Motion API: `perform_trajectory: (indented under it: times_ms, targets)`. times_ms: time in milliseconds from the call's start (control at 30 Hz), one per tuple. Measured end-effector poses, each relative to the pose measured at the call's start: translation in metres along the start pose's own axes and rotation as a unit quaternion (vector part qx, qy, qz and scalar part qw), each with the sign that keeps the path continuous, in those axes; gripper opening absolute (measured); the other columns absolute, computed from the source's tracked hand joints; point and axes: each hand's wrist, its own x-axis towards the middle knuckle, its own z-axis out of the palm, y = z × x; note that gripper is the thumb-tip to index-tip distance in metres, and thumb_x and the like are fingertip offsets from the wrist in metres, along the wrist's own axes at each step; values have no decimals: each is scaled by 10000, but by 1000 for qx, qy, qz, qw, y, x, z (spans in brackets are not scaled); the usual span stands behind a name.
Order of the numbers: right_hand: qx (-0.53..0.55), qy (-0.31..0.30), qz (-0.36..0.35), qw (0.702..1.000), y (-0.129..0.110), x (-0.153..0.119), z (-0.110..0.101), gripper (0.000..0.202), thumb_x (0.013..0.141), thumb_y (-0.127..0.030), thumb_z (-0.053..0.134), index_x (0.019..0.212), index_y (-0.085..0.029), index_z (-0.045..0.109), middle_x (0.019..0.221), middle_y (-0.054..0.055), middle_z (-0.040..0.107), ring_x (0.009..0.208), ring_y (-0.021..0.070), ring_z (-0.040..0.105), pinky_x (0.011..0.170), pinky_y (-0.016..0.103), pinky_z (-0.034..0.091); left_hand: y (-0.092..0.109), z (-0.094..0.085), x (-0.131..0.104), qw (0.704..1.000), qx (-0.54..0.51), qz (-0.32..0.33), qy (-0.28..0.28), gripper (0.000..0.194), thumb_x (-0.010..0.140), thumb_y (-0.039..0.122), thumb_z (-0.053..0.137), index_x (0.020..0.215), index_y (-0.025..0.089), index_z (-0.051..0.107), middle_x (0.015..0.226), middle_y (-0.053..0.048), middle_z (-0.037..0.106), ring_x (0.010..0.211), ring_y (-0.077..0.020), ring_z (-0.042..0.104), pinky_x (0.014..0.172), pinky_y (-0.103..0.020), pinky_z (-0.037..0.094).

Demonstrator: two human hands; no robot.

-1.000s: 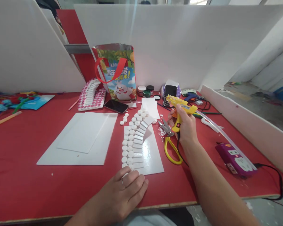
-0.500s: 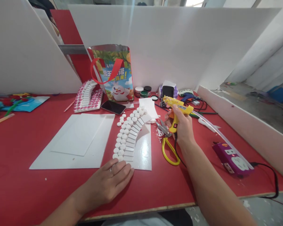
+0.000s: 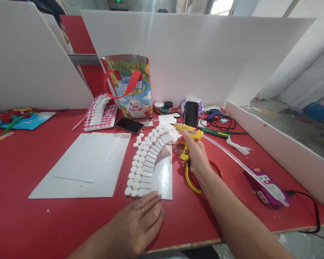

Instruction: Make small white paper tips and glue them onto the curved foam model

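Observation:
My right hand [image 3: 196, 153] is closed around the grip of a yellow glue gun [image 3: 189, 131]. A long translucent glue stick [image 3: 229, 154] trails from its back. The nozzle is just to the right of the far end of a curved white piece [image 3: 149, 163], made of narrow strips with round white discs along its outer edge. This lies partly on a white board [image 3: 163, 180]. My left hand [image 3: 145, 219] rests flat at the near end of the curve, fingers extended. Beneath my right wrist, a cutting tool shows its yellow handle [image 3: 188, 180]; its jaws are hidden.
White sheets [image 3: 51, 187] lie to the left, and loose discs [image 3: 138, 141] beside the curve. Behind stand a phone [image 3: 129, 125], a printed bag [image 3: 136, 90] and paint jars [image 3: 164, 110]. A purple power strip [image 3: 267, 187] sits right, near a green pen-like tool [image 3: 215, 132].
My right hand has brought the glue gun left and nearer, toward the curve's far end. My left hand has slid right and toward me along the curve's near end.

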Motion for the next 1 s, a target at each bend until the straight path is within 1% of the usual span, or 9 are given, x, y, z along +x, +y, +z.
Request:
perform_trajectory:
  times_ms: [67, 167, 267, 333, 433, 567, 767, 867, 1000]
  targets:
    - [12, 1, -2, 1000, 5, 0, 1, 432, 659, -543, 873, 680, -165, 666, 631, 4, 655, 564, 132, 649, 558, 237, 562, 8, 10, 1, 999, 3, -33, 8, 297, 923, 28, 463, 1114, 52, 689, 1053, -157, 709, 1191, -296, 652, 1093, -465, 535]
    - [33, 6, 4, 999, 9, 0, 3, 421, 650, -533, 873, 689, -169, 666, 634, 0, 652, 563, 136, 637, 575, 267, 585, 19, 28, -6, 996, 20, -81, 16, 331, 922, 34, 438, 1161, 47, 666, 1155, -201, 683, 1255, -337, 614, 977, -433, 593]
    - [56, 10, 17, 998, 13, -1, 7, 414, 624, -516, 881, 666, -174, 652, 618, -8, 640, 553, 136, 622, 553, 273, 587, 26, 40, -15, 994, 55, -93, 5, 351, 918, 50, 454, 1213, 35, 642, 1206, -220, 662, 1298, -364, 586, 983, -427, 575]
    - [69, 11, 12, 998, 16, -3, 10, 396, 632, -499, 874, 668, -175, 648, 609, -15, 632, 551, 130, 619, 538, 257, 576, 28, 43, -18, 991, 83, -102, 3, 358, 912, 52, 443, 1212, 38, 638, 1214, -212, 663, 1300, -363, 586, 990, -425, 561]
    - [74, 19, -4, 997, 17, -4, 13, 373, 657, -481, 859, 683, -172, 651, 611, -16, 630, 549, 127, 620, 523, 245, 567, 26, 40, -17, 988, 115, -101, 6, 346, 891, 35, 432, 1164, 34, 644, 1191, -203, 682, 1250, -342, 620, 969, -407, 549]
    - [83, 31, -11, 996, 13, -3, 10, 385, 633, -476, 877, 687, -178, 639, 627, -10, 635, 569, 140, 637, 510, 253, 574, 17, 33, -14, 990, 120, -73, -9, 344, 854, 7, 460, 1137, 21, 654, 1136, -211, 711, 1182, -322, 655, 950, -391, 533]
    - [76, 31, -12, 997, 9, 1, 5, 403, 662, -503, 876, 684, -183, 632, 617, -13, 631, 571, 156, 665, 559, 298, 626, 5, 25, -12, 992, 112, -29, -44, 321, 855, 26, 505, 1125, -1, 677, 1152, -236, 710, 1197, -350, 646, 947, -436, 537]
    - [73, 33, -24, 997, 9, 2, 3, 406, 685, -526, 861, 699, -183, 644, 649, -4, 653, 570, 156, 673, 580, 311, 637, -2, 22, -9, 992, 121, -8, -43, 292, 863, 25, 493, 1074, -1, 693, 1117, -231, 715, 1155, -355, 670, 917, -439, 555]
    - [65, 23, -30, 997, 9, 3, 1, 426, 713, -554, 842, 673, -184, 635, 630, 6, 647, 563, 172, 673, 589, 336, 641, -9, 21, -4, 994, 110, 7, -20, 255, 874, 18, 497, 1022, 21, 704, 1071, -208, 714, 1109, -326, 686, 908, -415, 580]
